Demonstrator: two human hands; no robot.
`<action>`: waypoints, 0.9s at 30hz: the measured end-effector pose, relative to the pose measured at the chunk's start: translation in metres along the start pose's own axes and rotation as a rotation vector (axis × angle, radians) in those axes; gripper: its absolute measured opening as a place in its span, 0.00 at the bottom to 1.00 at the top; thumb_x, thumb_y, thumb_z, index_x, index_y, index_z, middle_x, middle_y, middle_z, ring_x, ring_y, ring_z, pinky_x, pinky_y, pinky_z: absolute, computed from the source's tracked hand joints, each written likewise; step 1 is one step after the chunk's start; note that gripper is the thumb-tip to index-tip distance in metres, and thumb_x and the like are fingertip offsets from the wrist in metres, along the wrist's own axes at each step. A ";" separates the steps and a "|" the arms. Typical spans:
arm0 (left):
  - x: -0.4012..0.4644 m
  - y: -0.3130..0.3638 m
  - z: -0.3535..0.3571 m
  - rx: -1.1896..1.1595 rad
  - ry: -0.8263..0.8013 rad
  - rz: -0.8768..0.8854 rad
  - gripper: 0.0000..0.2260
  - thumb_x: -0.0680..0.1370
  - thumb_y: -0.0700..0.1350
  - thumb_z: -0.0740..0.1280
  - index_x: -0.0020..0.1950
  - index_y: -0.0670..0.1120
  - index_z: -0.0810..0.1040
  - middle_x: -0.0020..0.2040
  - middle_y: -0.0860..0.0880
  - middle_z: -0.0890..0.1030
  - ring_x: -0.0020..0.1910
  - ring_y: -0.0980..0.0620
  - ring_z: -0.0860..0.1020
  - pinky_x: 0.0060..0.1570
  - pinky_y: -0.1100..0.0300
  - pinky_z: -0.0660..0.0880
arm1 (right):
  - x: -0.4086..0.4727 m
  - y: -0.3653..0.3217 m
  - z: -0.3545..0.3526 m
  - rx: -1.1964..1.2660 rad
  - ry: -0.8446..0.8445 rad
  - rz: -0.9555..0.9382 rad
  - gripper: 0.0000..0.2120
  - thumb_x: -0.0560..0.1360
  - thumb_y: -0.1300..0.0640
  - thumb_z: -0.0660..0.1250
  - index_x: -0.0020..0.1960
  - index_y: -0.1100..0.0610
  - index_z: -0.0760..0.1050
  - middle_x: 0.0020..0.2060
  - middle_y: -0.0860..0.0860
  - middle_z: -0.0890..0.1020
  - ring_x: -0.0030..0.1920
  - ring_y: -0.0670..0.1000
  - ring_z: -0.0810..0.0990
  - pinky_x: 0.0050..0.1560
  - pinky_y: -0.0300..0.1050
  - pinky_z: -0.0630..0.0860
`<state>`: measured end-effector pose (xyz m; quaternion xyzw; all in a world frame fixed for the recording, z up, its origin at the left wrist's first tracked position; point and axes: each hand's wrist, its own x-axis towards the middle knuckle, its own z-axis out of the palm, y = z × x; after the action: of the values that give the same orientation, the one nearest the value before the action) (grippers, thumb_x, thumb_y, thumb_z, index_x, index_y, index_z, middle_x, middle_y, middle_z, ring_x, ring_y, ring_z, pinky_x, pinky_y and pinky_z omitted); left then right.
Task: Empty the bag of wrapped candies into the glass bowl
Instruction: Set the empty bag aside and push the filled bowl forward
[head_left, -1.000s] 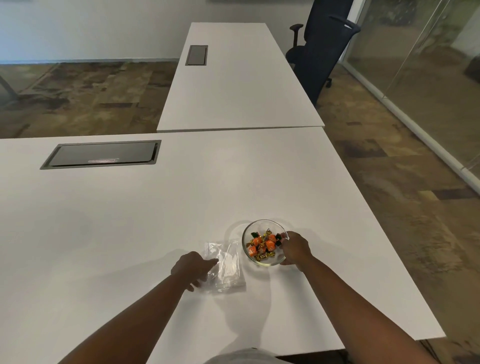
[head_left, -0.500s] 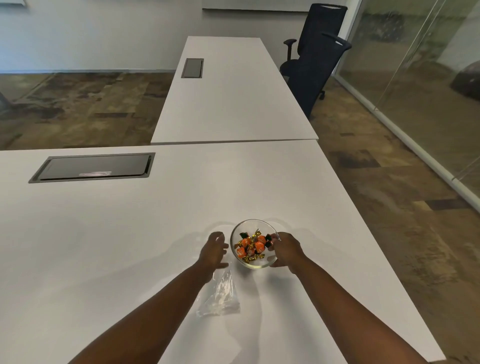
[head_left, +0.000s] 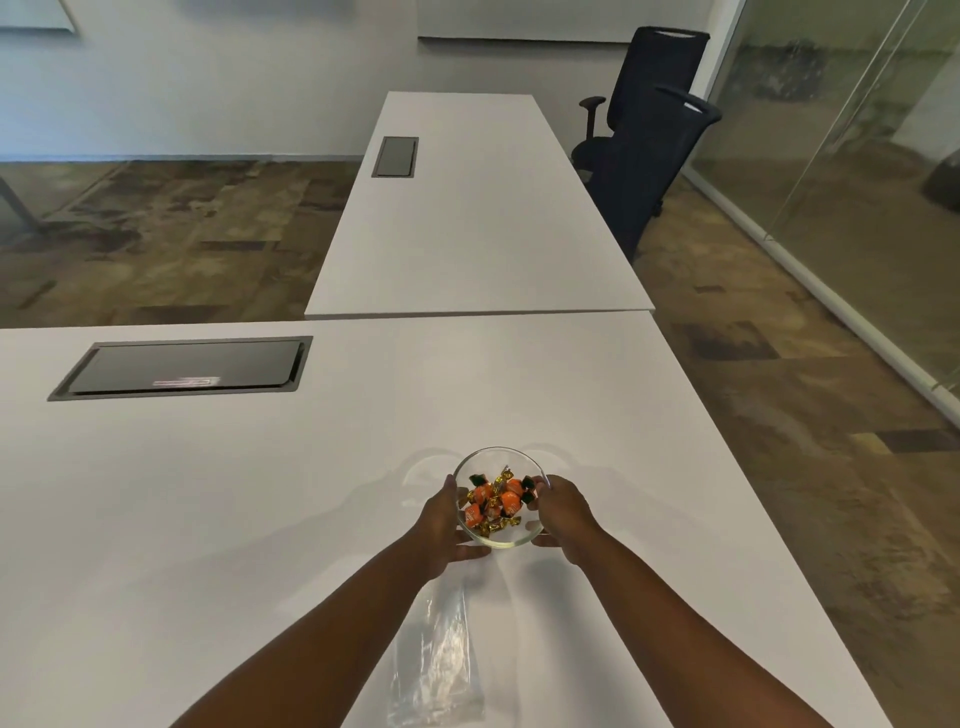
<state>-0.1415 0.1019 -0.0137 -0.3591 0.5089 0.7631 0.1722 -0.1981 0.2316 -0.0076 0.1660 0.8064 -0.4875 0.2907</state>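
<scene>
A small glass bowl (head_left: 500, 457) stands on the white table (head_left: 260, 493) and holds several wrapped candies (head_left: 493, 503), orange, gold and dark green. My left hand (head_left: 441, 522) cups the bowl's left side and my right hand (head_left: 563, 512) cups its right side, thumbs under the near edge. The clear plastic bag (head_left: 436, 654) lies flat on the table between my forearms, nearer to me than the bowl, with nothing visible inside it.
A dark cable hatch (head_left: 182, 368) is set into the table at the far left. A second white table (head_left: 467, 218) butts on beyond, with a black office chair (head_left: 649, 150) beside it. The table's right edge drops to the floor; a glass wall (head_left: 841, 156) stands at the right.
My left hand has let go of the bag and moved to the bowl's left side. Both hands now hold the bowl, which has slid away from the bag.
</scene>
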 end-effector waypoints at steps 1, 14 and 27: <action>0.006 0.006 0.000 -0.001 0.004 -0.002 0.24 0.81 0.54 0.48 0.70 0.40 0.65 0.55 0.40 0.74 0.45 0.44 0.77 0.42 0.52 0.76 | 0.006 -0.007 0.002 0.013 0.000 0.009 0.18 0.80 0.56 0.50 0.66 0.57 0.70 0.62 0.59 0.77 0.60 0.60 0.76 0.45 0.50 0.79; 0.068 0.063 0.005 0.007 0.134 -0.028 0.23 0.82 0.53 0.47 0.72 0.42 0.64 0.67 0.38 0.73 0.54 0.41 0.75 0.48 0.49 0.77 | 0.075 -0.061 0.016 -0.025 0.051 0.014 0.17 0.80 0.59 0.51 0.66 0.58 0.70 0.62 0.60 0.76 0.59 0.61 0.77 0.52 0.54 0.81; 0.119 0.083 0.009 0.019 0.258 -0.022 0.21 0.82 0.51 0.50 0.66 0.39 0.70 0.55 0.41 0.74 0.49 0.42 0.76 0.41 0.49 0.77 | 0.117 -0.081 0.020 -0.086 0.064 0.025 0.17 0.79 0.61 0.53 0.63 0.59 0.73 0.61 0.61 0.77 0.57 0.63 0.78 0.53 0.59 0.81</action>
<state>-0.2777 0.0626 -0.0438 -0.4583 0.5303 0.7036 0.1170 -0.3273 0.1743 -0.0325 0.1790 0.8332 -0.4433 0.2779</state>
